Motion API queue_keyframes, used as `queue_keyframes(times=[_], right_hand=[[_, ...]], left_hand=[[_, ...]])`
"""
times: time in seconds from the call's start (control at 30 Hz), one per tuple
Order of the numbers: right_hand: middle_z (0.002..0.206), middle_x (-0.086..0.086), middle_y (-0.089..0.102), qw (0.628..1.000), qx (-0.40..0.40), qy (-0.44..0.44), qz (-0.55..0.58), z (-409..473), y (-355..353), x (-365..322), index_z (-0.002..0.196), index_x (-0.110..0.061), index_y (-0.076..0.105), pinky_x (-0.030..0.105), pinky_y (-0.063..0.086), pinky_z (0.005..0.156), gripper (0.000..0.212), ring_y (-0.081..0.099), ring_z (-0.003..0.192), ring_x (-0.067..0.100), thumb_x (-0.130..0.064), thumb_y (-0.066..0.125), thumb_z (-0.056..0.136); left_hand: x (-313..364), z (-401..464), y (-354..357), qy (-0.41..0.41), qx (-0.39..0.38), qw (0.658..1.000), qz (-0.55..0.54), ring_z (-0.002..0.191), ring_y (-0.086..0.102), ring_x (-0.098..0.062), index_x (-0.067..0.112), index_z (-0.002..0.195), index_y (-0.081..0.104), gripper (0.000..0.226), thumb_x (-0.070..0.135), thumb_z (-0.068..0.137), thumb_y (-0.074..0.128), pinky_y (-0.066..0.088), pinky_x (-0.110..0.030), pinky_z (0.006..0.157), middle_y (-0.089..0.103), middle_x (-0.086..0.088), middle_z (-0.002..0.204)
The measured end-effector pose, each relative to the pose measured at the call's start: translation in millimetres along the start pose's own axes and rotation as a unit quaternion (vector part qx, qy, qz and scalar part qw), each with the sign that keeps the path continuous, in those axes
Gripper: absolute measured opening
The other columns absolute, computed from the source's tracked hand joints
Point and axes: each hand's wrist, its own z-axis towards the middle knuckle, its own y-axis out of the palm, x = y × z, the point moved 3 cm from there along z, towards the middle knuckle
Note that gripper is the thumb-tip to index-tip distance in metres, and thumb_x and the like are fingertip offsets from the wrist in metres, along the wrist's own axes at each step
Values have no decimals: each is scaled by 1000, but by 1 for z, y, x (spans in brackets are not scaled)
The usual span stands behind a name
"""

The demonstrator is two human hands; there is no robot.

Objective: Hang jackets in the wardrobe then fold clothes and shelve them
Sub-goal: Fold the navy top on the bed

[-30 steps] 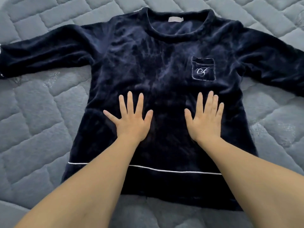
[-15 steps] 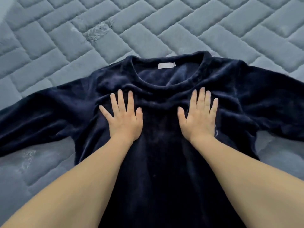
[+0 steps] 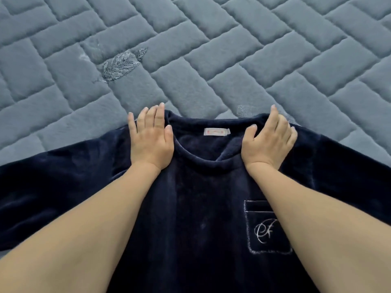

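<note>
The navy sweater (image 3: 201,208) is lying face up on the grey quilted bed cover (image 3: 232,60), filling the lower half of the frame with its neckline at the centre, and we are seeing our hands travel up it: a second ago they were pressing flat on the belly of the garment, half a second ago on the chest, and now they are resting at the shoulders on either side of the collar. Our left hand (image 3: 151,140) is lying flat with straight fingers close together, its fingertips reaching the top edge; our right hand (image 3: 269,142) is lying with fingers slightly bent over the shoulder seam, pinching nothing that we can make out. We are reading this as the smoothing pass reaching its end, so the fabric is being readied for its first fold, which is not yet begun. Counting, we are finding one sweater, one white neck label (image 3: 216,131), one stitched chest pocket (image 3: 267,229) with a monogram, two sleeves running off the frame edges, and two hands.
</note>
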Motion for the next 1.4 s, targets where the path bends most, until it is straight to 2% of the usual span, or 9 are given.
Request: queue_keyframes(times=[0.23,0.5,0.63,0.77,0.83,0.9,1.0,1.1,1.4], right_hand=[[119,9,55,999,41,-8,12,5,2,-1,99,-11,52,45,17,118,26,47,121,30,-22,43,77],[124,17,53,995,49,-50,74,-4,-28,-6,97,-5,58,50,19,117,20,46,121,33,-19,54,84],[125,19,54,991,64,-109,52,-63,-79,16,90,-5,58,55,20,115,18,46,122,34,-18,58,77],[118,11,60,985,21,-169,24,-137,-111,52,69,-13,59,58,23,111,24,51,116,37,-36,54,76],[123,11,59,982,10,-189,23,-135,-109,44,81,-13,65,58,21,113,27,51,120,36,-37,53,79],[139,14,50,986,-33,-164,1,-119,-92,27,115,-11,64,58,15,116,44,43,132,35,-40,47,85],[157,12,31,982,-115,-111,-97,-115,-53,24,147,-20,42,64,2,116,63,20,147,35,-48,32,90],[159,10,28,979,-111,-117,-124,-118,-30,34,149,-24,36,67,2,115,64,17,148,34,-47,34,89],[159,8,29,981,-99,-118,-116,-116,-30,34,149,-23,36,68,3,114,67,19,148,33,-45,39,86]], left_hand=[[-2,4,0,25,67,994,-78,119,43,-34,10,117,51,35,30,90,42,24,-50,112,51,-11,126],[-5,8,-12,13,20,990,-142,125,37,-33,9,114,49,24,22,95,51,13,-46,116,46,-11,128],[-18,-70,-54,76,110,977,-167,112,44,-32,8,99,53,20,18,83,60,14,-58,117,52,-13,115],[-30,-186,-62,154,-35,986,-51,119,49,-30,16,95,62,33,43,78,60,12,-67,114,54,-6,124],[-21,-177,-64,116,-37,991,-62,126,44,-27,22,98,60,33,49,83,51,5,-70,112,49,-1,130],[-10,-145,-60,29,-42,995,-89,142,22,-24,30,122,49,42,54,90,36,-8,-73,107,31,1,149],[-1,-120,-20,-78,-135,988,-2,147,-23,-21,41,151,6,67,68,90,7,-14,-80,99,-7,2,163],[-1,-122,0,-81,-148,983,73,147,-25,-26,38,154,-2,73,70,89,7,-15,-81,97,-10,-2,164],[-8,-115,5,-79,-196,977,40,142,-38,-22,42,151,-15,74,73,87,5,-23,-79,94,-23,2,160]])
